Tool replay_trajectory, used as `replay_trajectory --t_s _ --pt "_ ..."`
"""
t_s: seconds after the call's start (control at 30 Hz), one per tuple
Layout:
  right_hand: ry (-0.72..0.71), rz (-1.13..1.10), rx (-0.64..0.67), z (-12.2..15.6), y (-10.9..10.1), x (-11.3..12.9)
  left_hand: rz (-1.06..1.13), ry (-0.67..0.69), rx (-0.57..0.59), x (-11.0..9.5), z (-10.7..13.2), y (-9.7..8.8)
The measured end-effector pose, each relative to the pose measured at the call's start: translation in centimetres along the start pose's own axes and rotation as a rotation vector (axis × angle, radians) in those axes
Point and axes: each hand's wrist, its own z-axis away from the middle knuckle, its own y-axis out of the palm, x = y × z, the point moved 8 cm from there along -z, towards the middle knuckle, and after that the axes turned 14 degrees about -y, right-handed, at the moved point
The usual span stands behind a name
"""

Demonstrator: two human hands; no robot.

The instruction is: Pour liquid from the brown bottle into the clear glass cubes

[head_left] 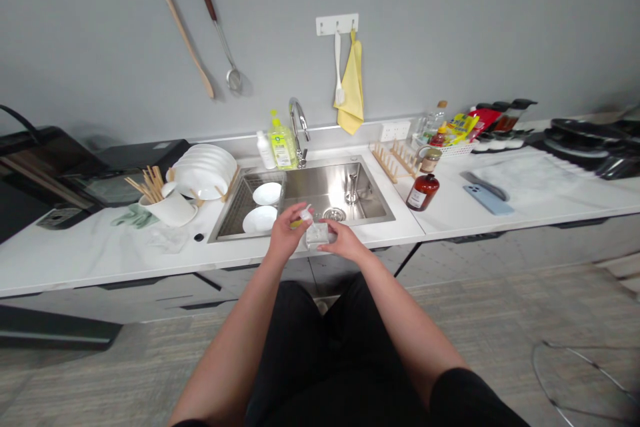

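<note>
The left hand point(287, 237) is closed in a pinch around a small white-and-yellow item point(303, 216), too small and blurred to identify, while the right hand point(345, 241) is narrowed around the right side of a clear packet point(317, 235), fingers curled over its edge. Both hold their things just above the front rim of a steel sink point(330, 181), close together and almost touching, with the packet near the small item. In the sink's left side sits a wire rack point(245, 207) carrying two white bowls point(267, 193) — a third shape cannot be made out beneath them. Behind the sink stand a faucet point(299, 125), a green bottle of dish soap point(283, 144) and a white bottle point(265, 150). To the left on the white counter point(75, 260) are a stack of white plates point(204, 171) in a rack, a white mug point(169, 208) full of wooden chopsticks, a green cloth point(134, 217) and a clear bag point(167, 239). To the right are a wooden dish rack point(395, 161), an amber bottle point(423, 193) and a blue phone point(488, 200) — all well apart from the hands. A yellow towel point(349, 87) hangs on the gray wall point(450, 27).
</note>
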Motion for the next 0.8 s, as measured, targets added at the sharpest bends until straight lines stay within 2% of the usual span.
replay_trajectory --t_s 0.2,0.4,0.5,0.6,0.67,0.73,0.8 --pt "0.004 0.007 -0.001 0.0 -0.1 0.0 -0.037 0.018 -0.053 0.3 0.5 -0.7" --pt "-0.014 0.035 -0.008 0.0 -0.2 0.2 -0.051 0.028 -0.125 0.4 2.1 -3.1" --pt "-0.013 0.029 -0.017 0.0 -0.1 0.1 0.095 0.005 -0.188 0.6 3.2 -4.8" --pt "-0.003 0.030 -0.015 0.0 0.0 0.0 0.263 -0.006 -0.340 1.6 4.7 -8.5" --pt "-0.004 0.028 -0.013 0.0 0.0 -0.1 0.319 -0.023 -0.439 2.9 6.1 -12.2" --pt "-0.007 0.026 -0.013 0.0 0.0 -0.2 0.332 -0.044 -0.557 4.2 7.8 -17.1" --pt "-0.005 0.025 -0.016 0.1 -0.1 -0.3 0.320 -0.059 -0.734 5.4 9.9 -23.0"
